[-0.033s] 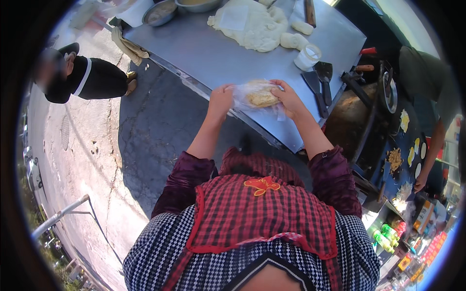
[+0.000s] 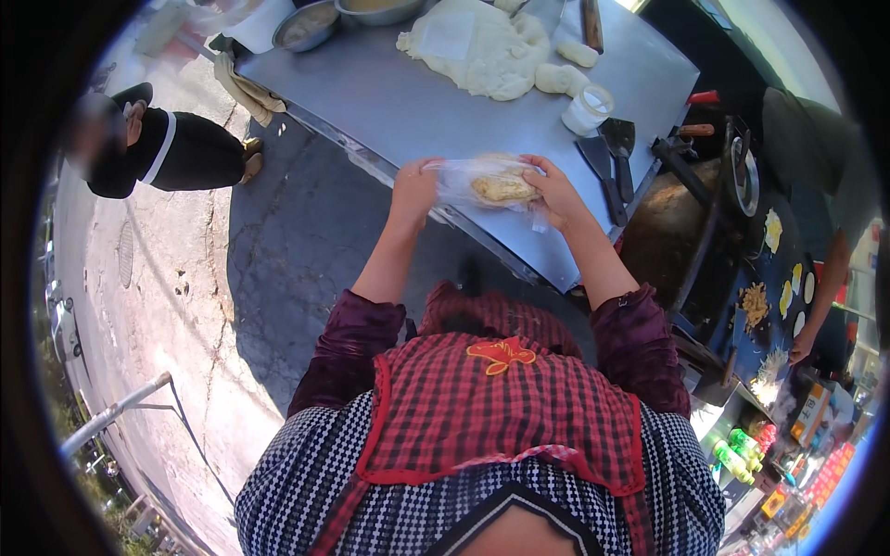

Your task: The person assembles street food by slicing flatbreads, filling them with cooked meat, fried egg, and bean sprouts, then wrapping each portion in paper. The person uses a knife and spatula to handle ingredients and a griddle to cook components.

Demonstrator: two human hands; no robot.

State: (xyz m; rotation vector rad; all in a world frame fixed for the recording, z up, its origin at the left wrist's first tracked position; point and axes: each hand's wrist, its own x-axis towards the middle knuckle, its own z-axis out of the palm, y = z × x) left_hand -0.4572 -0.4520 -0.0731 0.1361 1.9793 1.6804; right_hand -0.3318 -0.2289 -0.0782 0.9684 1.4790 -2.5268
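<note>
A golden-brown flatbread sits inside a thin clear plastic bag just above the front edge of the metal table. My left hand pinches the bag at its left end, drawing the film out sideways from the bread. Closed on the other end, my right hand grips the bagged bread, thumb toward its near face. Beyond the right hand, two dark scrapers lie on the table beside a white-filled clear jar.
On the metal table are a large slab of dough, small dough rolls and metal bowls. At right, a person's hand is by a dark griddle with eggs and browned food. Another person stands at left.
My left hand has shifted slightly left, stretching the bag. The flatbread has tilted a little, showing a different side. My right hand has barely moved.
</note>
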